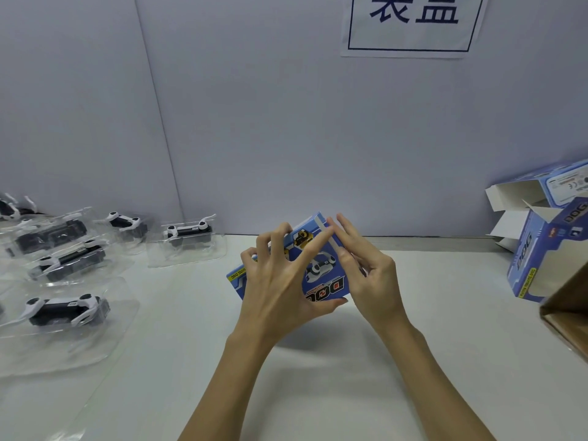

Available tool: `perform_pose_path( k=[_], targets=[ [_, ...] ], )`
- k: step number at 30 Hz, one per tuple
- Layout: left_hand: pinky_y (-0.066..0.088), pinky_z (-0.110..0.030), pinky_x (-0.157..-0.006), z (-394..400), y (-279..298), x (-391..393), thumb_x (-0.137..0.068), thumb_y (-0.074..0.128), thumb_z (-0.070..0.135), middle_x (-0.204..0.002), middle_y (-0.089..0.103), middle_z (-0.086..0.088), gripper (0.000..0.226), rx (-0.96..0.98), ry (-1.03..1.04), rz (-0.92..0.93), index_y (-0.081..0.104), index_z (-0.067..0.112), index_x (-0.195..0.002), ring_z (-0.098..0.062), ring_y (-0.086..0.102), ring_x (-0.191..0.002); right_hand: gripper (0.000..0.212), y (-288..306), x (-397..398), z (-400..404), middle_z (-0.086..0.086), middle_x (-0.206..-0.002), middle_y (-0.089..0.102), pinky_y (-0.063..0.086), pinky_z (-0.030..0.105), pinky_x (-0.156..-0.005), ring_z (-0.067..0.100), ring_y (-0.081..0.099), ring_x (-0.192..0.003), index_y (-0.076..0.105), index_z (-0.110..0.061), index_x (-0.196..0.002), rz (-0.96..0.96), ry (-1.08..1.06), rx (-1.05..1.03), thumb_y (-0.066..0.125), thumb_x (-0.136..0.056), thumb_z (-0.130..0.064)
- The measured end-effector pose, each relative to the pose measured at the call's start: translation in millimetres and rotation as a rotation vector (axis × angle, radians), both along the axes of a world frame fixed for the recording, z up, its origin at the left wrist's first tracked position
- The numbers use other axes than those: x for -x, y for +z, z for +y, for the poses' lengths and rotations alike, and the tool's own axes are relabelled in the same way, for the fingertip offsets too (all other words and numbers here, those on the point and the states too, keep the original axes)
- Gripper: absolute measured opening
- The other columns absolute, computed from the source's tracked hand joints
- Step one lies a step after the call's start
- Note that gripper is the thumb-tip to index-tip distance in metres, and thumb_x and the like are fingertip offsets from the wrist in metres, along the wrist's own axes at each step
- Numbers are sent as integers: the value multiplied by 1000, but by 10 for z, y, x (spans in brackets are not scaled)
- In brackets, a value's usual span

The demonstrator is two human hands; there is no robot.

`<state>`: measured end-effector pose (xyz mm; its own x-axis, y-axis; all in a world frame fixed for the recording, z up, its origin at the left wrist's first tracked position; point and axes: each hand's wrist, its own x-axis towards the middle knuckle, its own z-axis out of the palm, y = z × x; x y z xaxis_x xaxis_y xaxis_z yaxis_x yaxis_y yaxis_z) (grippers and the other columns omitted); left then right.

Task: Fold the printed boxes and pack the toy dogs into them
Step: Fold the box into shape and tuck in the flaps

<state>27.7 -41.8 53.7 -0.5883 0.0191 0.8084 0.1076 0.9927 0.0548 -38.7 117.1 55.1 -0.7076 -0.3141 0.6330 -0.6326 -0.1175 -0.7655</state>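
At table centre, above the white top (318, 393): blue box (321, 275) held tilted, print upside down, dog pictures showing. Left hand (280, 281) clasping near side; right hand (366, 265) pinching far-right white edge. Step judged: closing end flap. Next: tuck flap, keep panels square. Toy dogs (70, 308) bagged, far left.

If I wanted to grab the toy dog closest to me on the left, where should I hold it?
Probably by the dark middle body of the nearest toy dog, coming down from above with fingers on its two long sides. It lies lengthwise in an open clear plastic tray, so the top is free. The white legs at each end look thin and splayed, a poorer hold.
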Motion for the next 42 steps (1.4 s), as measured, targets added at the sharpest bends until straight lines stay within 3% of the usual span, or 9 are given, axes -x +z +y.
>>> perform_pose_path(
  k=[6, 13, 17, 23, 27, 32, 37, 39, 42],
  targets=[
    [52, -54, -89, 9, 13, -29, -65, 69, 85, -143, 38, -7, 112, -25, -3, -13, 31, 33, -156, -32, 47, -126, 45, -22, 14, -8, -15, -164, 36, 63, 30, -84, 16, 41, -148, 54, -40, -145, 100, -37, -53, 49, -104, -24],
    [51, -52, -86, -42, 23, -20, -67, 60, 88, -141, 40, -7, 109, -54, -9, -5, 30, 33, -156, -31, 46, -124, 51, -59, -11, -47, -20, -162, 35, 63, 40, -89, 18, 46, -144, 42, -38, -156, 53, 63, -91, 54, -106, -31],
    [50, -50, -82, -87, 35, -26, -67, 59, 88, -141, 42, -9, 108, -47, 15, -38, 27, 39, -159, -32, 46, -122, 63, -71, -19, -81, -21, -160, 38, 63, 33, -88, 13, 48, -142, 38, -41, -157, 62, 57, -104, 63, -102, -22],
    [51, -52, -85, -127, 45, -24, -67, 64, 82, -141, 43, -6, 105, -82, -20, -29, 36, 35, -156, -30, 48, -121, 60, -64, -36, -161, -23, -164, 29, 62, 37, -94, 14, 39, -148, 34, -35, -160, 89, 27, -160, 55, -103, -33],
    [52, -53, -85, -200, 66, -20, -67, 70, 71, -137, 48, -6, 99, -171, -30, 26, 41, 30, -152, -29, 50, -116, 60, -115, -74, -184, -16, -167, 28, 59, 25, -93, 7, 37, -149, 42, -34, -157, 171, -37, -118, 63, -102, -24],
    [54, -51, -89, -256, 73, -32, -66, 67, 73, -134, 50, -7, 95, -249, -65, 56, 37, 31, -146, -26, 49, -115, 51, -140, -98, -227, -15, -162, 36, 64, 37, -87, 20, 36, -149, 51, -40, -150, 100, -42, -88, 63, -102, -27],
    [54, -54, -86, -273, 43, 11, -66, 67, 75, -134, 50, -11, 97, -221, -33, 76, 38, 26, -145, -30, 51, -114, 44, -119, -105, -252, -12, -161, 41, 64, 34, -85, 22, 38, -148, 59, -33, -144, 105, -25, -58, 62, -101, -21],
    [52, -54, -89, -260, 2, 28, -68, 68, 75, -141, 46, -8, 101, -236, -27, 75, 39, 29, -153, -29, 49, -119, 44, -131, -89, -268, -13, -160, 42, 63, 30, -86, 21, 38, -148, 57, -37, -143, 97, -46, -51, 62, -101, -24],
    [39, -65, -106, -243, -89, 56, -69, 66, 86, -161, 29, -2, 116, -274, -8, -83, 23, 35, -164, -28, 39, -140, 47, -178, -36, -239, -9, -158, 45, 62, 28, -87, 18, 46, -143, 51, -50, -139, 46, -163, -58, 64, -99, -29]
  ],
)
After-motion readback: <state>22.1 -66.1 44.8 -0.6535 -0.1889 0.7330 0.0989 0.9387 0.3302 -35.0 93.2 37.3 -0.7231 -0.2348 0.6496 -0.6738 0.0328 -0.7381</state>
